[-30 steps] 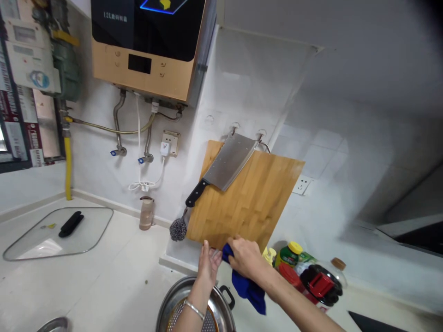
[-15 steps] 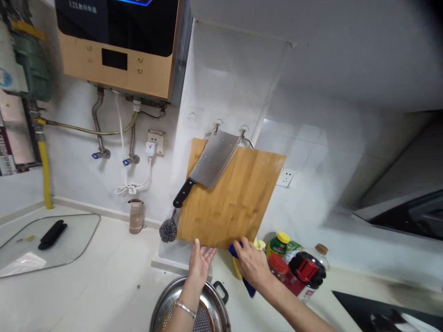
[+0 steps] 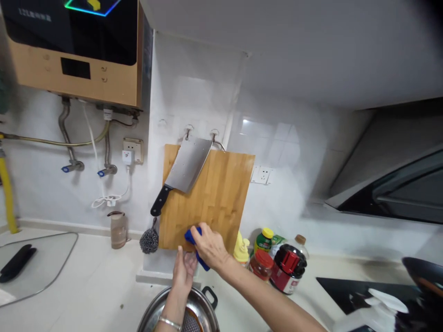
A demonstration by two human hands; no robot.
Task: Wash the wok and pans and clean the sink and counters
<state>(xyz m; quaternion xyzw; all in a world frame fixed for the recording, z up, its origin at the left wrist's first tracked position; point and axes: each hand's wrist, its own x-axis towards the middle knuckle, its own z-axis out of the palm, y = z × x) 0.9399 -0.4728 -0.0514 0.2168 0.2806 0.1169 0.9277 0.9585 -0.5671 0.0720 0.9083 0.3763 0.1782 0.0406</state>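
Observation:
A wooden cutting board [image 3: 224, 198] hangs from a wall hook, with a cleaver [image 3: 187, 166] hanging in front of its upper left. My right hand [image 3: 211, 246] grips a blue cloth [image 3: 203, 263] and presses it to the board's lower part. Just below the board's bottom edge is my left hand [image 3: 184, 269], palm up with fingers stretched and nothing in it. Whether its fingertips touch the edge I cannot tell. Beneath my left forearm stands a steel pot [image 3: 155, 306] with a perforated strainer inside.
A wire scrubber [image 3: 149, 240] hangs left of the board, near a plastic jug [image 3: 118, 230]. Right of it stand a red-lidded jar [image 3: 261, 263], a green bottle [image 3: 263, 240] and a dark sauce jug [image 3: 288, 269]. A glass lid [image 3: 51, 272] lies left; a white spray bottle [image 3: 374, 318] stands front right.
My right hand has moved the blue cloth from the board's lower right corner leftward onto its lower face. My left hand stays under the bottom edge. The view has turned right.

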